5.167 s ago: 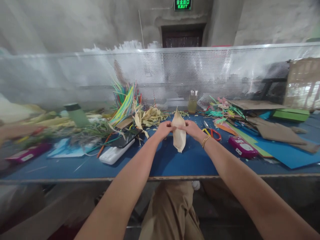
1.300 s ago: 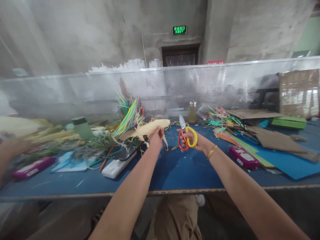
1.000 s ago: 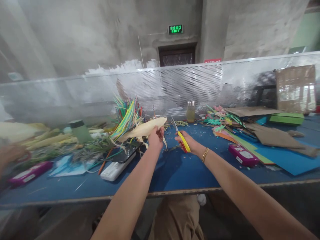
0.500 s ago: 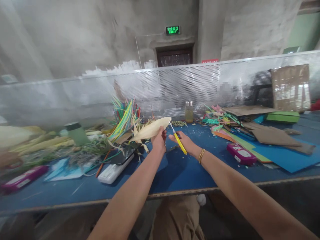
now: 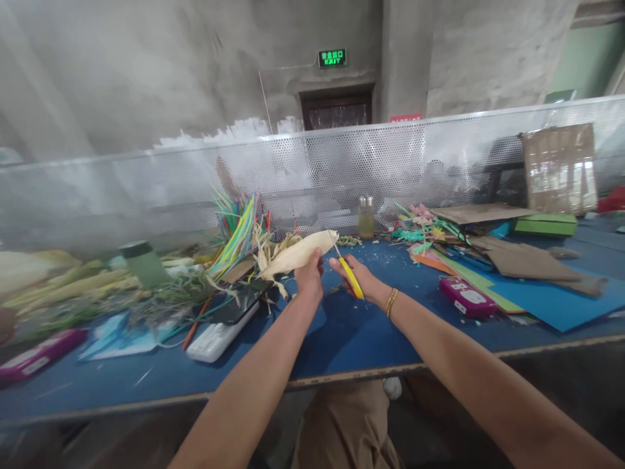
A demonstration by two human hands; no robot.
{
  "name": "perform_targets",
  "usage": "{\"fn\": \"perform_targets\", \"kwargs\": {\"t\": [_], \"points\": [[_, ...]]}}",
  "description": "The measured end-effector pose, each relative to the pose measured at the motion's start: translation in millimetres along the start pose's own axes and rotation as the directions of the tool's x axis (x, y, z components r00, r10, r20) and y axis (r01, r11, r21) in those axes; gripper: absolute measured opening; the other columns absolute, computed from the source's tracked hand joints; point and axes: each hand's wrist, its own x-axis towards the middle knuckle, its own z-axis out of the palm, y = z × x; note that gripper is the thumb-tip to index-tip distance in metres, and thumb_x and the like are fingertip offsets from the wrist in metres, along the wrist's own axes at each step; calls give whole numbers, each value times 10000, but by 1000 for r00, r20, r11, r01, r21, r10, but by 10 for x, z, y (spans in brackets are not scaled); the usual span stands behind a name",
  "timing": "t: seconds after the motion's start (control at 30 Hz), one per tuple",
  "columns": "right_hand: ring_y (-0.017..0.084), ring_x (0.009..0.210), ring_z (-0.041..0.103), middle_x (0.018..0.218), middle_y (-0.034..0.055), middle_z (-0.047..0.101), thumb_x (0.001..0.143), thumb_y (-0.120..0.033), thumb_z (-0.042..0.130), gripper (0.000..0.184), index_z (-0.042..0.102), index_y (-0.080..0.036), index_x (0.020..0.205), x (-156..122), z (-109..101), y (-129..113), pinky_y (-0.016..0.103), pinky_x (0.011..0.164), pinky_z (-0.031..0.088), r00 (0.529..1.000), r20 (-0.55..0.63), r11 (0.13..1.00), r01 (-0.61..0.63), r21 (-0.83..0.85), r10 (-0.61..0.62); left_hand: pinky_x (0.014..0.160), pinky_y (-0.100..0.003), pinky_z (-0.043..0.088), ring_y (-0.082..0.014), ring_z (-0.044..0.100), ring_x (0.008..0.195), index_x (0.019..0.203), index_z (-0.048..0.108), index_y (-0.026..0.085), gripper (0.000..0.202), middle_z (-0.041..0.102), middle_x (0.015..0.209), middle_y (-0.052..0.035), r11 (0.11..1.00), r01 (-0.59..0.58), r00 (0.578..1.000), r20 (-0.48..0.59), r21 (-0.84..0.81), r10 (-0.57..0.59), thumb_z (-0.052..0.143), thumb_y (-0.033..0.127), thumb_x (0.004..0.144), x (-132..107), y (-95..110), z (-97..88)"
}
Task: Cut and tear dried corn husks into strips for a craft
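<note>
My left hand (image 5: pixel 309 277) is closed on a pale dried corn husk (image 5: pixel 299 253), held above the blue table (image 5: pixel 342 332) with its tip pointing right. Just to its right, my right hand (image 5: pixel 359 281) grips scissors with yellow and red handles (image 5: pixel 350 278). Their blades reach up to the husk's right tip. A gold bracelet circles my right wrist.
Left of my hands lie a black phone (image 5: pixel 237 303), a white case (image 5: pixel 215 324), a green jar (image 5: pixel 142 263), coloured straws (image 5: pixel 237 228) and loose husks. A glass bottle (image 5: pixel 366 217) stands at the back. Cardboard (image 5: pixel 525 260), blue paper and a magenta case (image 5: pixel 463 297) lie right.
Both hands held the husk upright at first. My right hand then took up the scissors, turned them and brought the blades to the husk's tip, which my left hand now holds sideways.
</note>
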Motion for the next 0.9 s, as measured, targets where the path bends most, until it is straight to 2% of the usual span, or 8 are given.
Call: {"fn": "perform_targets", "kwargs": {"t": [0.17, 0.37, 0.63, 0.9], "points": [[80, 431, 405, 577, -69, 435, 722, -623, 654, 468, 484, -242, 933, -4, 1, 4, 193, 364, 367, 999, 12, 995, -31, 98, 30, 474, -169, 425, -71, 586, 541, 849, 660, 134, 305, 664, 724, -7, 995, 81, 997, 24, -50, -80, 805, 270, 618, -18, 11, 11], [75, 408, 408, 562, -74, 444, 730, -611, 658, 475, 478, -239, 964, 40, 9, 41, 187, 342, 369, 999, -19, 993, -28, 114, 31, 417, -144, 387, -66, 577, 529, 859, 666, 133, 261, 660, 713, -13, 990, 115, 993, 44, -77, -111, 797, 205, 645, -52, 48, 18], [60, 367, 385, 541, -97, 425, 721, -600, 662, 444, 458, -245, 891, 41, 7, 15, 161, 309, 341, 998, -48, 997, -38, 69, 42, 398, -146, 336, -58, 537, 499, 803, 667, 116, 262, 629, 652, -2, 991, 104, 994, 48, -85, -101, 812, 223, 612, -27, 76, 10], [74, 337, 382, 496, -92, 441, 713, -585, 675, 434, 483, -241, 895, 73, -48, -20, 176, 304, 335, 996, -59, 997, -66, 29, 67, 404, -171, 301, -63, 511, 497, 746, 662, 112, 238, 620, 633, -5, 995, 86, 995, 53, -57, -83, 803, 240, 603, -36, 126, 2]]}}
